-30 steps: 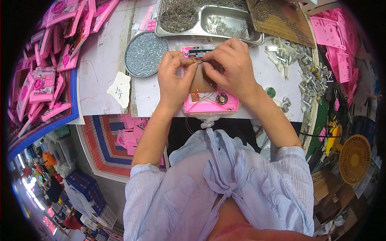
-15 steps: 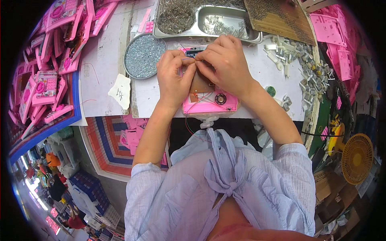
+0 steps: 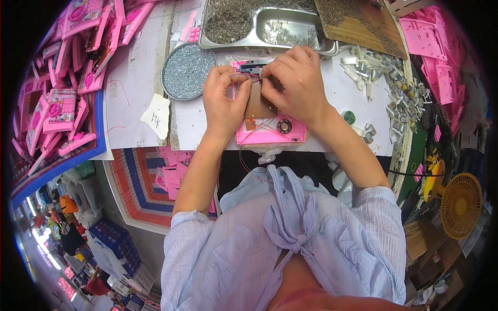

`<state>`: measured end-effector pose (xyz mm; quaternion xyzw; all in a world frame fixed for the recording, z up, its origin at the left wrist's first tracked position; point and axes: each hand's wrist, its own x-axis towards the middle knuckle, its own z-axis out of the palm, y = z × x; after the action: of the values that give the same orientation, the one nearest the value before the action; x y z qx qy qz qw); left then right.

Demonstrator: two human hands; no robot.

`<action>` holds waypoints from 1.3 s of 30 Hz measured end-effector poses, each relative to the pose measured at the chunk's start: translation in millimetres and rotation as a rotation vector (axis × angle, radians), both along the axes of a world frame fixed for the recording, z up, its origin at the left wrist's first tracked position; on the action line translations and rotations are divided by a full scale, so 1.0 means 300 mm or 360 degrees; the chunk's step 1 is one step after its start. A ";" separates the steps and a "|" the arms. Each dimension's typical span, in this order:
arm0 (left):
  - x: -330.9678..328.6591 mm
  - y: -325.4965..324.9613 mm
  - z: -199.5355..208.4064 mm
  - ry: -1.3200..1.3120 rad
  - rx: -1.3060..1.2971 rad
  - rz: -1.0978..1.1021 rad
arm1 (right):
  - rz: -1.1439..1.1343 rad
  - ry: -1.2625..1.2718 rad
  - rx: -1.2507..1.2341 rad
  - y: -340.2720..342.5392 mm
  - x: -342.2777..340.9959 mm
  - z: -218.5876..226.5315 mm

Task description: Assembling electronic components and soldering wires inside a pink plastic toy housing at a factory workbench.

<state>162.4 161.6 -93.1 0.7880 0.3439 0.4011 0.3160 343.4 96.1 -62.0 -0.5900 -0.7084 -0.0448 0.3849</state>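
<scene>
A pink plastic toy housing [image 3: 244,137] lies on the table in front of me, with its inside facing up. In it are a brown circuit board [image 3: 259,107], a small round speaker [image 3: 284,127] and a black part [image 3: 252,66] near the far end. Thin wires [image 3: 243,75] run over the board's far edge between my hands. My left hand [image 3: 223,98] is closed on the wires at the left side. On the right, my right hand [image 3: 295,85] pinches at the wires' other end, its fingertips partly hidden.
A round dish of screws [image 3: 188,72] stands left, near a torn paper scrap [image 3: 155,116]. Behind is a metal tray [image 3: 288,44] of springs, beside a cardboard sheet [image 3: 363,26]. Small white and grey parts [image 3: 399,98] lie right; pink toys [image 3: 59,111] pile left.
My right hand has drawn slightly right and its fingertips have parted from my left fingers. The wires now show in the gap between my hands, and more of the board is visible.
</scene>
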 end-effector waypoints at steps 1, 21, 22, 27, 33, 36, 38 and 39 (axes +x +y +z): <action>-0.002 -0.005 -0.005 0.0002 -0.0014 0.0023 | -0.0001 0.0017 -0.0005 -0.004 0.004 0.002; -0.045 -0.076 -0.058 -0.0090 -0.0100 0.0186 | 0.0450 0.0067 -0.0191 0.094 -0.011 0.044; -0.041 -0.085 -0.060 -0.0163 -0.0163 0.0259 | 0.0433 0.0062 -0.0152 0.074 -0.005 0.037; -0.016 -0.188 0.088 -0.0412 0.0391 0.0328 | 0.0294 0.0258 0.0097 -0.066 0.030 -0.029; 0.075 -0.200 0.134 -0.0336 -0.0602 -0.0170 | 0.0175 0.0554 0.0154 -0.104 0.046 -0.068; 0.090 -0.129 0.123 -0.0091 -0.0478 -0.0283 | 0.0111 0.0602 0.0183 -0.112 0.062 -0.063; 0.105 -0.113 0.113 0.0034 -0.0311 -0.0315 | 0.0058 0.0608 0.0194 -0.116 0.066 -0.061; 0.110 -0.111 0.114 0.0029 -0.0331 -0.0301 | 0.0054 0.0596 0.0210 -0.117 0.067 -0.061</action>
<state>195.4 128.4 -58.8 0.7836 0.3108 0.3245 0.4291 363.4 60.9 -80.2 -0.5495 -0.6298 0.0260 0.5484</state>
